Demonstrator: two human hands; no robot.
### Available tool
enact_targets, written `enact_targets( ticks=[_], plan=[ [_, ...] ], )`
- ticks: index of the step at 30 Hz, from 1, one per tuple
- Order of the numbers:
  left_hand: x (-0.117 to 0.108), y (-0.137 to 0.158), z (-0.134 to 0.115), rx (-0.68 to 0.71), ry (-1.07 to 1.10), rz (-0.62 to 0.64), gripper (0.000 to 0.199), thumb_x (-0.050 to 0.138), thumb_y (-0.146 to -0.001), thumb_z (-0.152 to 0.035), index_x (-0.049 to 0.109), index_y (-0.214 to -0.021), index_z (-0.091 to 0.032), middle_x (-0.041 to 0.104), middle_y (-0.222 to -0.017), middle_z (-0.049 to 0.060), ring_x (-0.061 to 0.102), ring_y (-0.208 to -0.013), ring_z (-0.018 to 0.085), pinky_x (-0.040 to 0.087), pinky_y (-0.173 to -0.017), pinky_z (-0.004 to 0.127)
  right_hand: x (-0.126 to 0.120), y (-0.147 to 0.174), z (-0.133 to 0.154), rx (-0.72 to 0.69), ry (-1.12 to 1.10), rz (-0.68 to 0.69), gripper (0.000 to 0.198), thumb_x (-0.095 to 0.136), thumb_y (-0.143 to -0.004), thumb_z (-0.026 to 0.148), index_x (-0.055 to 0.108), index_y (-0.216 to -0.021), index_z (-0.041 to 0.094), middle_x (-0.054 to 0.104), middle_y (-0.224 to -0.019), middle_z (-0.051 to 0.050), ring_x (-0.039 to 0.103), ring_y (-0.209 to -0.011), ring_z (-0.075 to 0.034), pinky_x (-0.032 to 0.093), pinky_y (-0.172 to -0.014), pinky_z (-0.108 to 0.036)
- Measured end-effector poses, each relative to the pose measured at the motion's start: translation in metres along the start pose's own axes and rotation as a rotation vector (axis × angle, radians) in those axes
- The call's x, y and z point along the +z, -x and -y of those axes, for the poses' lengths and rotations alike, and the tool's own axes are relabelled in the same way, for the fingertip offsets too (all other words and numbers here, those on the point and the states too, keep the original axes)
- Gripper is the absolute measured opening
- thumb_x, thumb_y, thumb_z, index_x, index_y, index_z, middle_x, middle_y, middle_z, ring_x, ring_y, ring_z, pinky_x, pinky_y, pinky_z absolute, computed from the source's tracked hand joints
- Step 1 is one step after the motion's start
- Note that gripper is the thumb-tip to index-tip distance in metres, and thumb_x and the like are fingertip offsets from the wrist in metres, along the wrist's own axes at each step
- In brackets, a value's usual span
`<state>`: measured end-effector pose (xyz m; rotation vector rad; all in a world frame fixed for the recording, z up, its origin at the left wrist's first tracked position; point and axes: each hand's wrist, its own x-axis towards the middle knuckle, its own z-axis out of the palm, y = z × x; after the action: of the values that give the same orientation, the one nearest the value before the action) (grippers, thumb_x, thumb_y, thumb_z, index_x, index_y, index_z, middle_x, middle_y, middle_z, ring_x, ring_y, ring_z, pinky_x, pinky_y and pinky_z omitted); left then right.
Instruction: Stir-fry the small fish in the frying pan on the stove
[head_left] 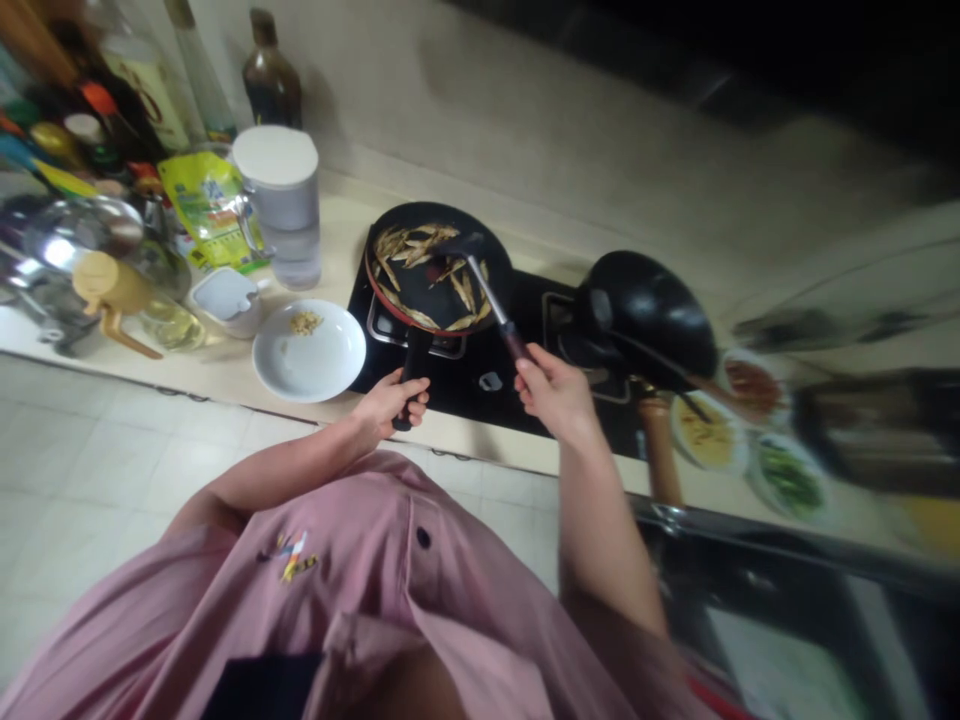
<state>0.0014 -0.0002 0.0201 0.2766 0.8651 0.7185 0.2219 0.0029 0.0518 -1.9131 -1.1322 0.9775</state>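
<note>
My left hand (394, 400) is closed around the black handle of a frying pan (435, 312), which sits on the left burner of the stove. In my right hand (551, 390) is a spatula (495, 300) with a dark grip and a metal shaft. Its black head reaches into the pan, over the food there. Browned, slender pieces that look like small fried fish (420, 245) lie around the pan, mostly at the far left and along the near rim. Part of the pan floor is hidden behind the spatula.
A white plate (309, 375) with chopped bits stands left of the stove (491, 382), near a water pitcher (277, 210) and an oil bottle (142, 300). A black wok (652, 310) rests on the right burner. Small dishes of food (787, 475) and a sink (750, 570) lie right.
</note>
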Motion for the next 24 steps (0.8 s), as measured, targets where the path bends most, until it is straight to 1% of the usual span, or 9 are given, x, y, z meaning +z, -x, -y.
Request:
enact_targets(
  ticks=[3, 5, 7, 10, 12, 15, 18, 21, 24],
  plan=[
    [0.000, 0.000, 0.000, 0.001, 0.006, -0.007, 0.031, 0.066, -0.077, -0.016, 0.036, -0.078, -0.020, 0.044, -0.059, -0.004, 0.034, -0.040, 0.002, 0.019, -0.039, 0.014, 0.006, -0.006, 0.001, -0.055, 0.070, 0.024, 0.073, 0.062, -0.074, 0.053, 0.054, -0.134, 0.013, 0.052, -0.058, 0.003, 0.042, -0.043, -0.006, 0.033, -0.037, -0.017],
    [0.001, 0.000, 0.000, -0.001, 0.006, -0.018, 0.030, 0.066, -0.077, -0.016, 0.036, -0.079, -0.020, 0.045, -0.059, -0.004, 0.034, -0.040, 0.002, 0.019, -0.039, 0.014, -0.004, 0.001, 0.001, -0.066, 0.118, 0.054, 0.069, 0.061, -0.076, 0.053, 0.056, -0.133, 0.014, 0.054, -0.059, 0.002, 0.043, -0.044, -0.007, 0.034, -0.037, -0.018],
    [0.002, 0.001, -0.001, -0.005, -0.002, -0.028, 0.030, 0.066, -0.077, -0.016, 0.037, -0.079, -0.020, 0.045, -0.059, -0.004, 0.034, -0.040, 0.003, 0.019, -0.039, 0.015, -0.021, 0.014, -0.001, -0.044, 0.146, 0.070, 0.067, 0.062, -0.076, 0.052, 0.057, -0.132, 0.015, 0.055, -0.060, 0.001, 0.044, -0.045, -0.007, 0.035, -0.038, -0.018],
    [0.002, 0.002, 0.000, 0.001, -0.009, -0.015, 0.028, 0.064, -0.078, -0.016, 0.037, -0.078, -0.019, 0.045, -0.059, -0.004, 0.033, -0.040, 0.002, 0.019, -0.039, 0.015, -0.043, 0.033, -0.004, 0.003, 0.128, -0.020, 0.067, 0.064, -0.075, 0.050, 0.057, -0.132, 0.016, 0.055, -0.061, 0.002, 0.043, -0.045, -0.006, 0.034, -0.038, -0.018],
    [0.001, 0.002, 0.000, 0.003, -0.003, -0.006, 0.027, 0.063, -0.079, -0.016, 0.037, -0.077, -0.019, 0.044, -0.059, -0.004, 0.032, -0.040, 0.002, 0.019, -0.039, 0.015, -0.047, 0.039, -0.006, 0.020, 0.080, -0.083, 0.068, 0.066, -0.073, 0.050, 0.057, -0.132, 0.016, 0.054, -0.061, 0.002, 0.042, -0.045, -0.006, 0.034, -0.037, -0.018],
    [0.000, 0.000, 0.000, -0.004, 0.005, -0.002, 0.028, 0.065, -0.078, -0.017, 0.037, -0.077, -0.019, 0.045, -0.059, -0.004, 0.033, -0.040, 0.002, 0.019, -0.039, 0.015, -0.037, 0.033, -0.005, 0.018, 0.013, -0.088, 0.072, 0.068, -0.070, 0.050, 0.057, -0.132, 0.015, 0.053, -0.060, 0.003, 0.042, -0.044, -0.006, 0.034, -0.037, -0.018],
    [-0.001, -0.001, 0.001, -0.004, 0.011, 0.015, 0.031, 0.067, -0.076, -0.017, 0.036, -0.077, -0.020, 0.044, -0.058, -0.005, 0.033, -0.040, 0.002, 0.018, -0.040, 0.014, -0.017, 0.014, -0.003, -0.007, -0.021, -0.058, 0.075, 0.066, -0.071, 0.051, 0.054, -0.135, 0.015, 0.052, -0.059, 0.004, 0.042, -0.043, -0.006, 0.034, -0.036, -0.018],
    [-0.001, -0.002, 0.001, 0.005, 0.010, 0.008, 0.031, 0.067, -0.076, -0.017, 0.036, -0.077, -0.019, 0.044, -0.058, -0.004, 0.032, -0.040, 0.002, 0.018, -0.040, 0.014, 0.001, -0.007, 0.000, -0.063, 0.001, -0.034, 0.072, 0.063, -0.073, 0.052, 0.054, -0.134, 0.015, 0.051, -0.059, 0.004, 0.041, -0.043, -0.006, 0.034, -0.035, -0.017],
    [0.000, -0.001, 0.001, 0.000, 0.014, -0.003, 0.031, 0.067, -0.076, -0.017, 0.036, -0.077, -0.019, 0.044, -0.058, -0.005, 0.032, -0.040, 0.002, 0.018, -0.040, 0.014, 0.002, -0.013, 0.004, -0.104, 0.056, 0.013, 0.069, 0.062, -0.075, 0.051, 0.056, -0.133, 0.015, 0.051, -0.058, 0.004, 0.041, -0.042, -0.006, 0.034, -0.035, -0.017]
  ],
)
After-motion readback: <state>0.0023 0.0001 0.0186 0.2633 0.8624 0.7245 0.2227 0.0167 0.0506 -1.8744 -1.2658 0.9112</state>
